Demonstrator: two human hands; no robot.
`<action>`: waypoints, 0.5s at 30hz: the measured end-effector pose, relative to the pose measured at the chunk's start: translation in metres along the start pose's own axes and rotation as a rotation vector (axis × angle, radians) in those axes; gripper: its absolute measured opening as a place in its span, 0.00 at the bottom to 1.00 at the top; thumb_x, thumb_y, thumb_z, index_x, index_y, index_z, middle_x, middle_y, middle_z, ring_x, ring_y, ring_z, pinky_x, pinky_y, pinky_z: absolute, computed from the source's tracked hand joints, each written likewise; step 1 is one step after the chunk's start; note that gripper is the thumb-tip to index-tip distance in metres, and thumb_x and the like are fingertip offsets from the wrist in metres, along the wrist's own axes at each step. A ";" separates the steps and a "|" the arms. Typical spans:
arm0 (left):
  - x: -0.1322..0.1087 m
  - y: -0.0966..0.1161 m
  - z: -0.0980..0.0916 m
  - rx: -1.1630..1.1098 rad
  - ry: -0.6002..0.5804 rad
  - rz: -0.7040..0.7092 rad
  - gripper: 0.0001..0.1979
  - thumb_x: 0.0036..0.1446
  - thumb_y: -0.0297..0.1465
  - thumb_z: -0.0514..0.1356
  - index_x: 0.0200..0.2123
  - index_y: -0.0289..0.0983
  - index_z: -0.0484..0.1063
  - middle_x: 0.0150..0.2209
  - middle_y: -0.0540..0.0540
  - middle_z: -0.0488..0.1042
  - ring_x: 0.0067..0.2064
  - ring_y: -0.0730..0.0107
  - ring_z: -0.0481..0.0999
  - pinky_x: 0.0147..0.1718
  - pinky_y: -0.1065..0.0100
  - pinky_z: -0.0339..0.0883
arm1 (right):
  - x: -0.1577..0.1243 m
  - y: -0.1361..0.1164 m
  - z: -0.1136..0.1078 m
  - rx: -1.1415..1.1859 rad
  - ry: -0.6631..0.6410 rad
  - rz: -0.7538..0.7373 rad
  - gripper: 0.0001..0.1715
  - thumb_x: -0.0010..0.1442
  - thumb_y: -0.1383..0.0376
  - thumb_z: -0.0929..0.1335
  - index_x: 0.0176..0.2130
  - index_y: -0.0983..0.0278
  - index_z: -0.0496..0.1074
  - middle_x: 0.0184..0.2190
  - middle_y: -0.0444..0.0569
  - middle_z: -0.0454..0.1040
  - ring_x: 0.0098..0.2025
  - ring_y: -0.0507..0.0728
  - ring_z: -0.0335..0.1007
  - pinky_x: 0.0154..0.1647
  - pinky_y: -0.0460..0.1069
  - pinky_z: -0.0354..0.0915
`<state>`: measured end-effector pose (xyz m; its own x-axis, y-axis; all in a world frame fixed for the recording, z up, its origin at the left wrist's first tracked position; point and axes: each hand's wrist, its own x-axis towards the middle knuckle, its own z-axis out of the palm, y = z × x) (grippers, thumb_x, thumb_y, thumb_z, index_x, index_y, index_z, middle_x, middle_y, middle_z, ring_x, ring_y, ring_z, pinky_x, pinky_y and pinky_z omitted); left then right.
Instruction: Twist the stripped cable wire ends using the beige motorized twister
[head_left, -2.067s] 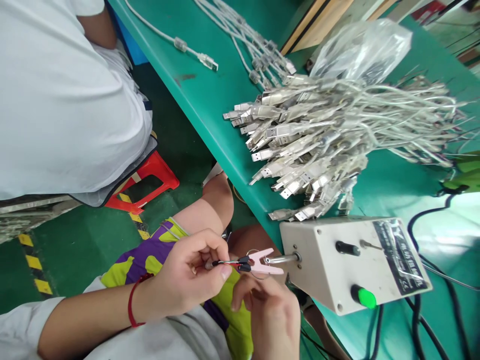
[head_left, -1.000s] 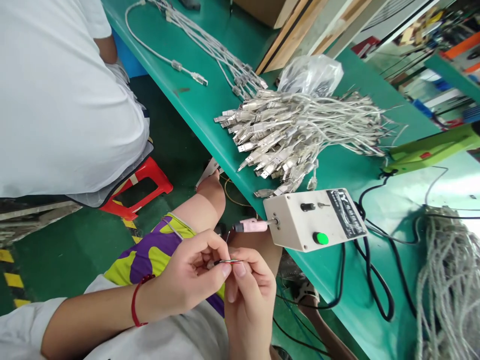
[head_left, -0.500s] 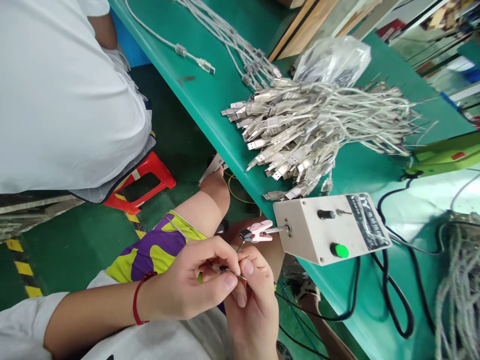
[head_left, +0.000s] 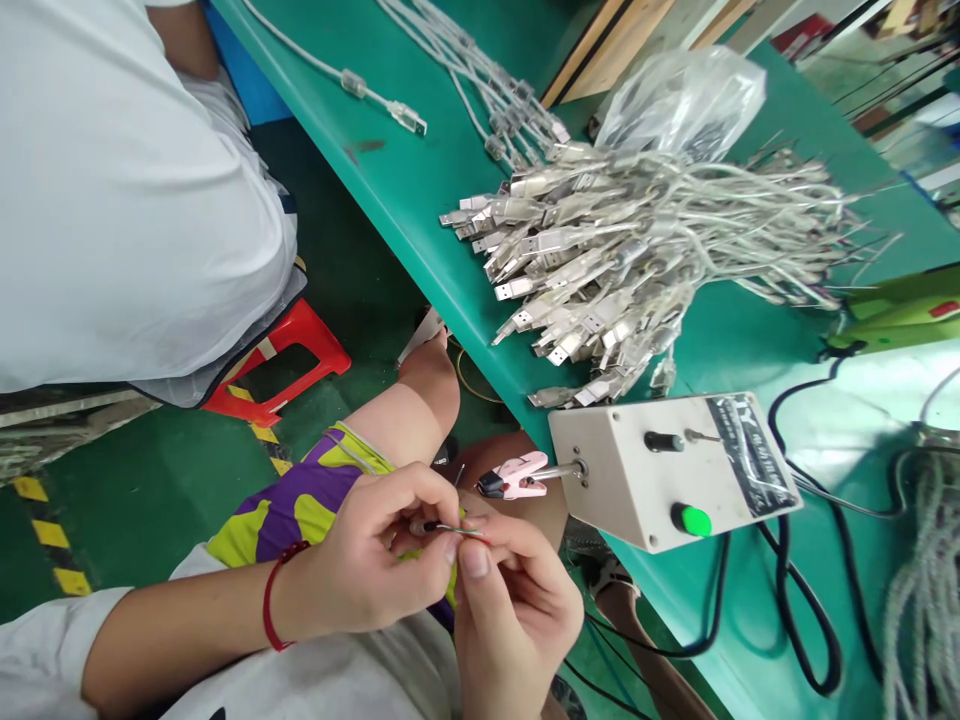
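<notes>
1. I see the left hand [head_left: 390, 545] and right hand [head_left: 517, 600] together, pinching thin wires [head_left: 460, 529] beside the pink clip [head_left: 527, 474].
2. The motor box [head_left: 637, 480]'s label [head_left: 752, 450] seemingly reads "JY"; smaller characters blur.

Left hand [head_left: 382, 545] and right hand [head_left: 521, 600] are basically tip to tip, both pinching thumb-to-finger, with the left forearm [head_left: 187, 625] lying pretty much sideways.
</notes>
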<state>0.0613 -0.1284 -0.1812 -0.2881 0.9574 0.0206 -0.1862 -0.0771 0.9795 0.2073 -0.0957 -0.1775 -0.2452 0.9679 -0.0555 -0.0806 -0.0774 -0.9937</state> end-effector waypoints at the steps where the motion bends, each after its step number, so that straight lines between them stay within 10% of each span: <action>1: 0.000 -0.001 0.000 0.002 0.010 -0.005 0.05 0.65 0.25 0.68 0.38 0.40 0.76 0.30 0.52 0.72 0.28 0.73 0.69 0.25 0.74 0.63 | 0.000 0.001 0.000 -0.008 0.004 0.008 0.05 0.71 0.59 0.81 0.44 0.58 0.90 0.23 0.44 0.79 0.22 0.51 0.69 0.25 0.44 0.69; 7: 0.004 -0.004 0.001 -0.053 0.071 -0.041 0.05 0.68 0.26 0.67 0.38 0.40 0.75 0.29 0.53 0.71 0.26 0.75 0.67 0.25 0.75 0.62 | 0.019 0.003 0.002 0.123 0.102 0.085 0.21 0.74 0.49 0.77 0.37 0.62 0.87 0.18 0.40 0.66 0.19 0.49 0.55 0.21 0.42 0.56; 15: 0.013 -0.001 0.000 -0.042 0.140 -0.008 0.07 0.67 0.23 0.66 0.38 0.41 0.75 0.30 0.53 0.73 0.27 0.75 0.70 0.25 0.77 0.66 | 0.045 0.000 -0.003 0.422 0.054 0.360 0.33 0.68 0.36 0.77 0.58 0.55 0.87 0.35 0.44 0.70 0.30 0.52 0.60 0.31 0.47 0.67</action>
<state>0.0578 -0.1155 -0.1816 -0.4146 0.9098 -0.0179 -0.2270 -0.0843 0.9702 0.1993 -0.0518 -0.1808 -0.2801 0.8727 -0.3998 -0.3835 -0.4836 -0.7868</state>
